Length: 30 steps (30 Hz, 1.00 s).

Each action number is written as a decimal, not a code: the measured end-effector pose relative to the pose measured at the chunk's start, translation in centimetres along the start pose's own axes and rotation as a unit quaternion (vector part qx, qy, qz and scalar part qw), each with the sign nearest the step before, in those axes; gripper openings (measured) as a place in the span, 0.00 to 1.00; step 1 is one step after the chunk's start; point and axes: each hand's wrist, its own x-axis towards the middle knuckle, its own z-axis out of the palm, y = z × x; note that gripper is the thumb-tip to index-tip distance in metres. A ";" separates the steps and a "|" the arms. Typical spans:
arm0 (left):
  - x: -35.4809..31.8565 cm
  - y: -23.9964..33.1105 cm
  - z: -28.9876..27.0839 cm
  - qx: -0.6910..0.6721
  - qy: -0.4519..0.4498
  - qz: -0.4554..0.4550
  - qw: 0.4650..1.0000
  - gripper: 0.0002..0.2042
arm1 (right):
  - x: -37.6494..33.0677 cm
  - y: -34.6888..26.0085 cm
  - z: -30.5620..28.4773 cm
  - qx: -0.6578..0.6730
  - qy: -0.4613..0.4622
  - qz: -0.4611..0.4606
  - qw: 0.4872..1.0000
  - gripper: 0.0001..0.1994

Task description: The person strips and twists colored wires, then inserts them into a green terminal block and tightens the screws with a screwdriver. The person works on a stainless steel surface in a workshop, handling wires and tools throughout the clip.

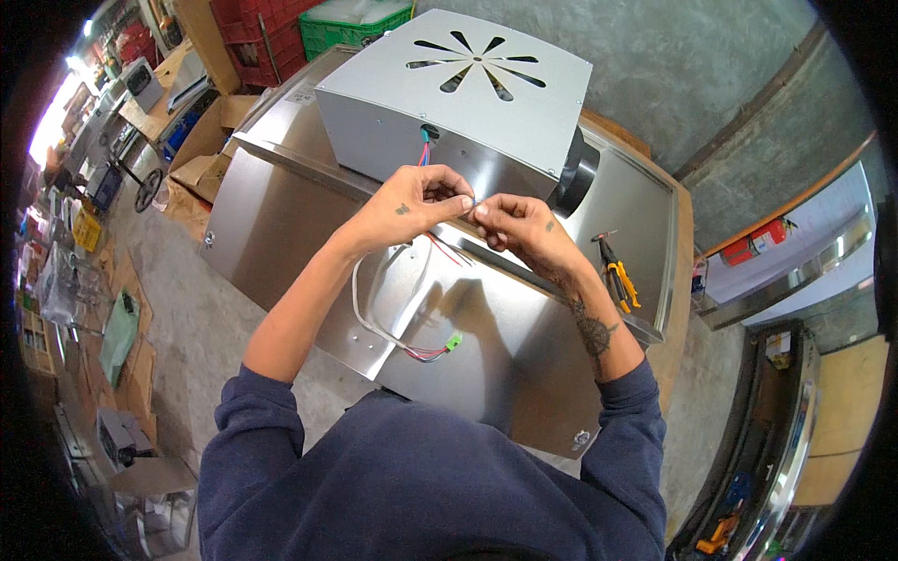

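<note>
Thin coloured wires (426, 154) hung from the grey metal fan box (458, 93) at the steel hood's (524, 346) far edge; left hand (412, 206) and right hand (514, 224) pinched their ends together (fingertips touching). Yellow-handled pliers (617, 276) lay near the right edge.

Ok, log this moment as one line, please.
left hand pinching thin wires | right hand pinching same wires | grey metal box on steel hood | pliers idle

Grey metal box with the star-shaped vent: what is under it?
The grey box sits on a steel hood panel. Coloured wires leave its side hole toward both hands. Its inside is hidden.
</note>
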 end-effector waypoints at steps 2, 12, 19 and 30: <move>0.0 0.0 -0.4 -0.020 -0.001 -0.002 1.000 0.13 | -0.7 -0.4 0.5 -0.270 0.015 -0.178 0.946 0.15; 0.4 -0.2 -1.0 -0.092 -0.037 -0.020 0.995 0.13 | 0.8 -0.8 -0.8 -0.542 0.044 -0.432 0.719 0.17; 0.6 -1.0 -0.6 -0.061 -0.044 -0.012 0.997 0.13 | 0.5 -2.5 -1.2 -0.610 -0.037 -0.388 0.690 0.12; -0.6 -1.3 0.0 0.006 0.028 0.047 0.998 0.14 | 0.4 -0.7 0.7 -0.027 0.017 0.023 0.999 0.18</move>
